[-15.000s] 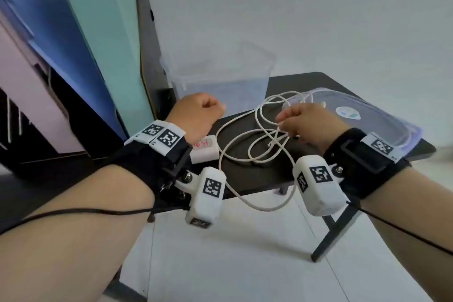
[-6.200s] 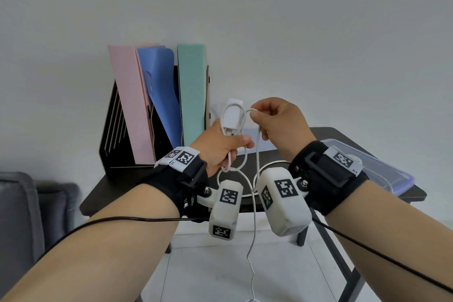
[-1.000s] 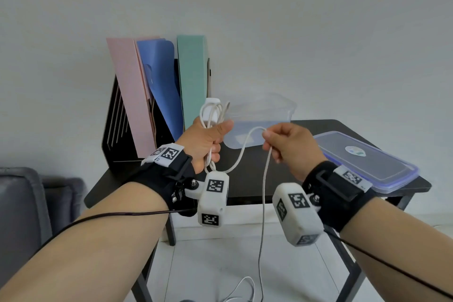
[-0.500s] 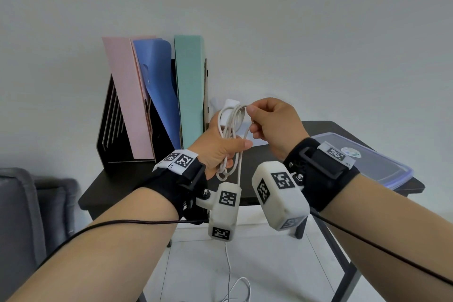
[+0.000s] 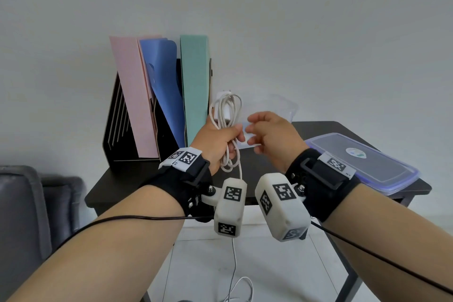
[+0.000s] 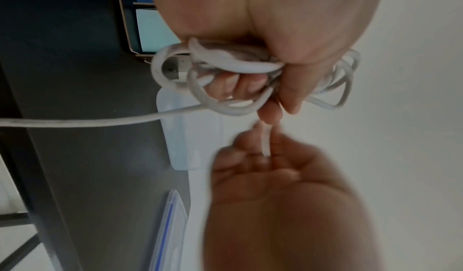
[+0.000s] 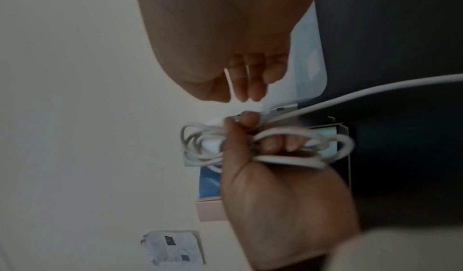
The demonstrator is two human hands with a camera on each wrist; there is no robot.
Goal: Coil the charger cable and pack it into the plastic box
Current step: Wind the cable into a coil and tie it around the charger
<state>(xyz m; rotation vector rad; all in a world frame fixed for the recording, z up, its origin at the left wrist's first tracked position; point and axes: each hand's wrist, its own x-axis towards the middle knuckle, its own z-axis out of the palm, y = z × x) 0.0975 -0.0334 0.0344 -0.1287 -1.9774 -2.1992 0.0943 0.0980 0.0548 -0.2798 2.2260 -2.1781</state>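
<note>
My left hand (image 5: 229, 138) grips a bundle of white charger cable (image 5: 226, 111) in several loops, held upright above the table's front edge. The white plug (image 5: 224, 99) sticks up behind the loops. In the left wrist view the loops (image 6: 225, 65) sit under the thumb and over the curled fingers. A loose tail (image 5: 235, 260) hangs from the bundle down to the floor. My right hand (image 5: 255, 132) hovers just right of the left, fingers loosely extended toward the bundle and holding nothing. The clear plastic box (image 5: 288, 108) stands on the table behind both hands, partly hidden.
The box's blue-rimmed lid (image 5: 362, 162) lies flat on the black table (image 5: 321, 127) at the right. A black file holder (image 5: 117, 130) with pink, blue and green folders stands at the back left. A grey seat (image 5: 22, 203) is on the left. Cable slack lies on the floor (image 5: 242, 287).
My right hand has let go of the loop it was laying at the top of the bundle and dropped lower, fingers opening. The left hand keeps its grip on the thicker bundle.
</note>
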